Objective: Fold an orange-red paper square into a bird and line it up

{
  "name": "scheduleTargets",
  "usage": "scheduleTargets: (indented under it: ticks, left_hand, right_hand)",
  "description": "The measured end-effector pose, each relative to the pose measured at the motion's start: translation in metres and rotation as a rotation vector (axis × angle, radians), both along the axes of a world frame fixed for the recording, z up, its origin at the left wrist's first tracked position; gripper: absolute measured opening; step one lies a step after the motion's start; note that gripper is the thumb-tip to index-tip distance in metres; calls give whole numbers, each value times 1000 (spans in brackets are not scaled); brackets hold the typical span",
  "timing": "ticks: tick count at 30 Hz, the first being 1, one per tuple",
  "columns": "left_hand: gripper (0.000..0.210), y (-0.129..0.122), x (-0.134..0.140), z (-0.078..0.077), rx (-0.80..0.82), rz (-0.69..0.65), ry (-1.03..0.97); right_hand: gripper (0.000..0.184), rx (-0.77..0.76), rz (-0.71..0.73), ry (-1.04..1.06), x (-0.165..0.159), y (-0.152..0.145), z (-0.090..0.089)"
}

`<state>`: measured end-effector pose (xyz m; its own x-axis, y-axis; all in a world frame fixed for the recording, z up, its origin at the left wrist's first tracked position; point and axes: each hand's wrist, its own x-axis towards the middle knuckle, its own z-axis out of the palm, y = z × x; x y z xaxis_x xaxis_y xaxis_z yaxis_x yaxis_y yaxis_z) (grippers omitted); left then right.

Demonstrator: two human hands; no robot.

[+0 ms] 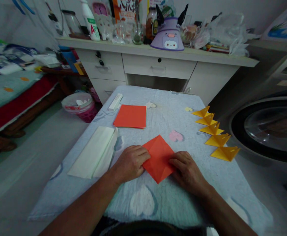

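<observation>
A square of orange-red origami paper (pixel 158 157) with crease lines lies turned as a diamond in front of me. My left hand (pixel 133 160) pinches its left corner, fingers closed on the edge. On the opposite corner, my right hand (pixel 185 168) grips the paper with thumb and fingers. Farther back sits a stack of the same orange-red paper (pixel 130 116). Several folded yellow paper figures (pixel 217 140) stand in a row along the table's right side.
A cloth with heart prints covers the table (pixel 143 200). Left of my hands lies a folded pale sheet (pixel 93 152), with a narrow white box (pixel 115 102) behind it. Beyond are a white drawer cabinet (pixel 153 65), a waste bin (pixel 81 106) and a washing machine (pixel 268 127).
</observation>
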<state>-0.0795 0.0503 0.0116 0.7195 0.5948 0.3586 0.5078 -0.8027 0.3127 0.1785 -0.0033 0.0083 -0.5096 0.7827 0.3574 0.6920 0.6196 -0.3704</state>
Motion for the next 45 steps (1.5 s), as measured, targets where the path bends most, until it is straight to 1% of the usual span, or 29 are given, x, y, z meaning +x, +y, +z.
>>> scheduleTargets:
  ticks: [3,5,8,10,13,15,18,21,25,27,29,30,33,36,38,39,41,43,45]
  left_hand:
    - [22,0,0,2,-78,4,8]
    - [21,1,0,3,-149,18,-30]
    - [12,2,0,5,-275,56,-112]
    - [9,4,1,5,-334,100,-163]
    - [11,6,3,2,-391,201,-204]
    - [13,7,5,-1,-425,262,-225]
    - [25,7,8,-4,-433,314,-252]
    - [31,6,10,-7,-418,345,-250]
    - [35,6,11,-7,-370,357,-251]
    - [30,6,10,-6,-349,350,-261]
    - [17,6,10,-2,-340,316,-260]
    - [15,7,10,-1,-337,295,-252]
    - [26,8,10,3,-324,262,-233]
    - [26,8,11,5,-329,263,-242]
    - [22,7,11,5,-353,278,-250]
    - [19,7,11,4,-372,289,-255]
    - [14,6,11,3,-416,311,-268]
    - [15,5,11,1,-445,326,-273]
    - [23,5,11,-1,-448,342,-266]
  right_hand:
    - [14,-39,-9,18,2,1,-1]
    - [14,-85,-26,43,4,2,-1]
    - [16,-165,-76,99,4,3,2]
    - [17,-191,-142,136,3,5,2]
    - [12,-225,-297,196,1,6,-3]
    - [19,-290,-384,234,0,6,-7]
    - [25,-357,-440,261,-1,6,-12]
    - [20,-337,-448,251,-1,6,-12]
    - [10,-291,-380,212,0,6,-7]
    - [10,-311,-351,196,0,7,-1]
    - [9,-370,-337,181,2,9,6]
    - [8,-414,-330,173,2,10,11]
    - [8,-512,-309,161,2,19,25]
    - [17,-495,-311,158,-3,32,36]
    - [12,-475,-281,154,-8,41,39]
    - [11,-476,-256,159,-11,45,39]
    - [18,-495,-239,223,-17,52,35]
    - [16,-481,-286,312,-21,57,28]
    - [16,-413,-360,331,-24,59,17]
